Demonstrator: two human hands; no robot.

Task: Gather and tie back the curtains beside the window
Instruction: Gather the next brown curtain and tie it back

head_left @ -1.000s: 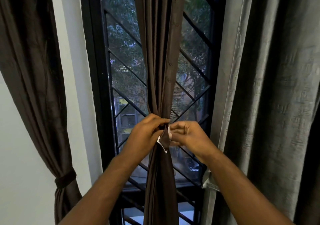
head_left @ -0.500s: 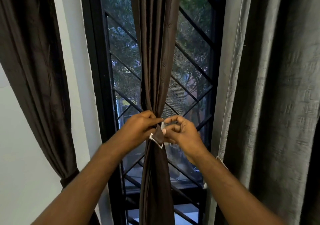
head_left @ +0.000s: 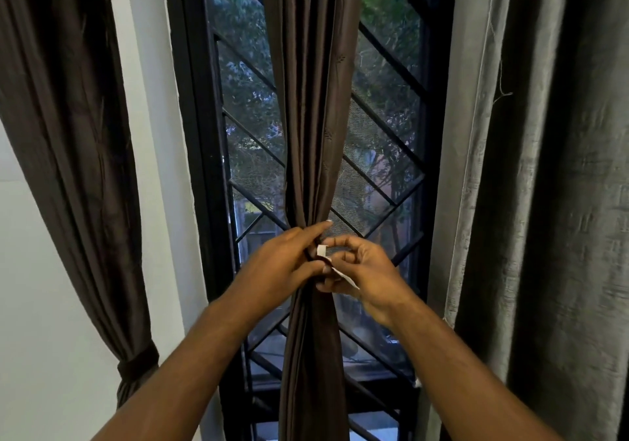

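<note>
The brown curtain [head_left: 313, 134] hangs gathered into one tight rope down the middle of the view, from 12 o'clock to 6 o'clock, in front of the window grille [head_left: 384, 127]. A second ago the white-edged end of the tie strip [head_left: 321, 251] poked out low under the left hand [head_left: 282, 263], toward 7 o'clock of the pinch point. Now it has crossed to the 3 o'clock side of the bunch, and the right hand [head_left: 367, 274] has it pinched between thumb and curled fingers. The left hand is wrapped round the bunch just below centre, thumb pressed on the cloth and forefinger laid across toward the right hand. The two hands touch at the wrap. That suggests the strip has gone round the bunch and the step in hand is closing or fastening its ends, though the fastening itself is hidden behind the fingers. At 9 o'clock the left-hand curtain [head_left: 68, 134] is already cinched by a band [head_left: 138, 365] near 8 o'clock. The grey curtain [head_left: 544, 202] at 3 o'clock hangs loose, so work likely remains there.
</note>
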